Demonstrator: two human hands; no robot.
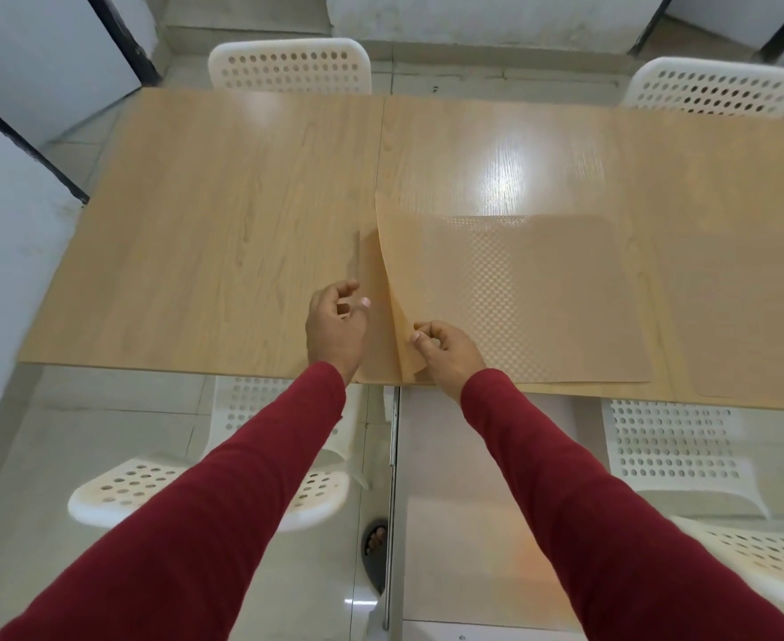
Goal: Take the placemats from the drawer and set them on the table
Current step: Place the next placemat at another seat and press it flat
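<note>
A stack of tan placemats (519,298) is laid at the desk's (223,215) near edge. Its lifted left corner is pinched by the right hand (445,353); the left hand (334,321) is curled beside it, contact unclear. A further mat (750,316) is cut off at right.

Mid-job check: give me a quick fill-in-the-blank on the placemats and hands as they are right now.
1. The right hand pinches the lifted corner of the top ____.
2. The placemat stack lies on the wooden ____.
3. Both sleeves are ____ in colour.
4. The chairs across the table are ____.

Missing words: placemat; table; red; white
</note>
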